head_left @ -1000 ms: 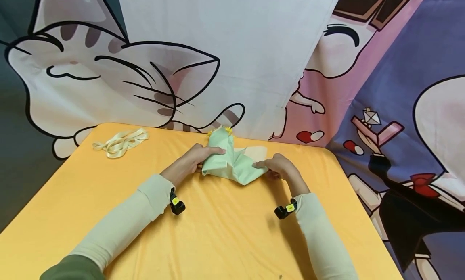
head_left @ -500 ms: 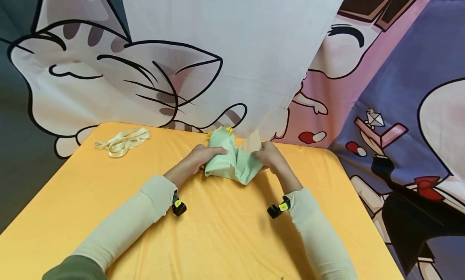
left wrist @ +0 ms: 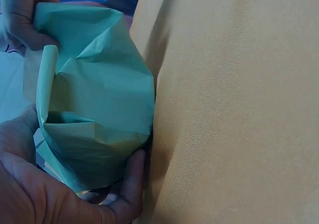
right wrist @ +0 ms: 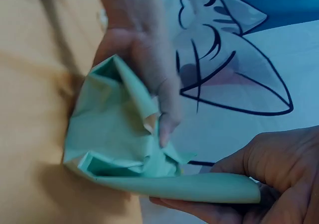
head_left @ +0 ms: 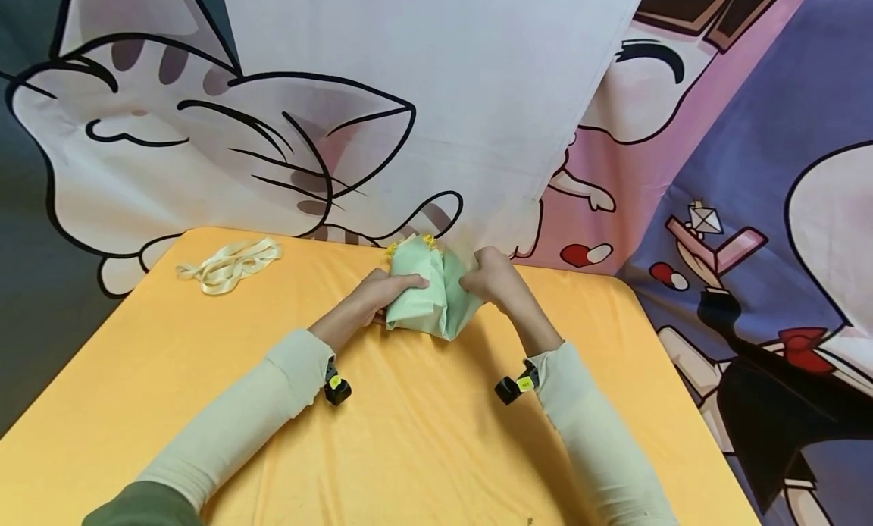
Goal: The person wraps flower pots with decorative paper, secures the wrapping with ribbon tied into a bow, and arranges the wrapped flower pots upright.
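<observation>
Pale green wrapping paper [head_left: 417, 287] is folded into a bundle near the table's far edge, with small yellow flowers [head_left: 428, 240] peeking out at its top. My left hand [head_left: 377, 295] grips the bundle's left side, thumb on top and fingers underneath. In the left wrist view, that hand [left wrist: 55, 189] holds the folded lower end of the paper. My right hand [head_left: 492, 280] pinches the raised right flap. From the right wrist view, the flap [right wrist: 199, 186] stands between the right thumb and fingers. Most of what the paper wraps is hidden.
A loose heap of cream ribbon [head_left: 232, 267] lies at the table's far left. The table wears a yellow cloth [head_left: 395, 435]. Printed fabric with a cartoon cat [head_left: 204, 147] hangs right behind the table.
My right hand has lifted the right flap of paper and carried it up and leftward, toward the bundle. The left hand keeps its grip in about the same spot.
</observation>
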### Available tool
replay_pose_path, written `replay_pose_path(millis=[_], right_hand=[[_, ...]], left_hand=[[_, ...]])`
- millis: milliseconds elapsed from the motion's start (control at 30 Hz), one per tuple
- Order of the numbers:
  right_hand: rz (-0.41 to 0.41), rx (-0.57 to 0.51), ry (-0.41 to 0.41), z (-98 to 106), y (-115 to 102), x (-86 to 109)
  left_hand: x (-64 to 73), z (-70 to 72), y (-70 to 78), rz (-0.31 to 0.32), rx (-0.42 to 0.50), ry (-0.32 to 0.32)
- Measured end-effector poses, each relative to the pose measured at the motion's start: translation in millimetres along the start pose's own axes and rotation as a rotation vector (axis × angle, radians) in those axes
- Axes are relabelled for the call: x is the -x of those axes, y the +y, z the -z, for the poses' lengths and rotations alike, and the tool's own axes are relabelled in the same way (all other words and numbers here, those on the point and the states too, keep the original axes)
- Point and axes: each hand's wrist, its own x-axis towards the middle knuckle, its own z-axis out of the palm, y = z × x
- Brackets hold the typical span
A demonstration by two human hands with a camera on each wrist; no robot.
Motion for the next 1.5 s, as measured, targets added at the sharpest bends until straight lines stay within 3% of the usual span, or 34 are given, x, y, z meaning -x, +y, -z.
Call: replay_pose_path(millis=[300, 467, 667, 867, 1033, 1233, 1500], right_hand=[[0.005, 0.007, -0.075, 5, -20, -6.0], [0.033, -0.060, -0.089, 1, -26, -4.9], [0.089, -0.278, -0.096, -9, -19, 0.5], [-0.011, -0.652, -0.111, -23, 7, -1.2], [-0.035, -0.819, -0.093, -52, 34, -13.5], [-0.017, -0.909, -0.141, -78, 44, -24.0], [0.012, -0.855, -0.150, -82, 42, -28.1]], left_hand=[[-2.4, -1.5, -0.4, -0.011, 0.010, -0.003], [-2.2, -2.1, -3.0, -0.006, 0.023, 0.008], [-1.0, -3.6, -5.6, -0.017, 0.048, 0.016], [0.7, -7.4, -11.5, -0.084, 0.003, 0.114], [1.7, -10.6, -16.8, -0.174, -0.047, 0.137], [4.3, -11.8, -15.7, -0.230, -0.058, 0.097], [3.6, -3.3, -16.1, -0.209, 0.004, 0.040]])
